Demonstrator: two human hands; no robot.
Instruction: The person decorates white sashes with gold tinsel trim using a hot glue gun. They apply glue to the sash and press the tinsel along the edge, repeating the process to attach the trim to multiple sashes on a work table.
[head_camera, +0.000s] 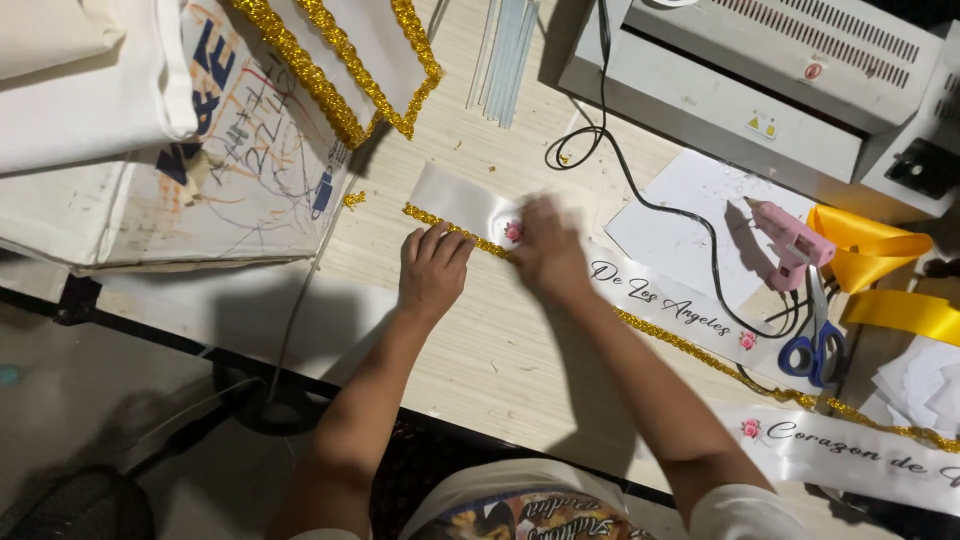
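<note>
Lying diagonally, white sash (690, 310) under both hands (432, 272) (546, 252).

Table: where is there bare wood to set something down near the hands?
Bare table shows between the forearms, below the white sash and down to the near edge; a smaller patch lies between the glue sticks and the cord. Right of the right hand it is crowded: glue gun, scissors, yellow ribbon.

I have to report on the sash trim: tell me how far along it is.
Done: gold glitter trim lines the white sash's near edge toward the right. In hand: left hand and right hand press trim near the sash end. Left: the short end stretch; the far edge shows no trim.
</note>
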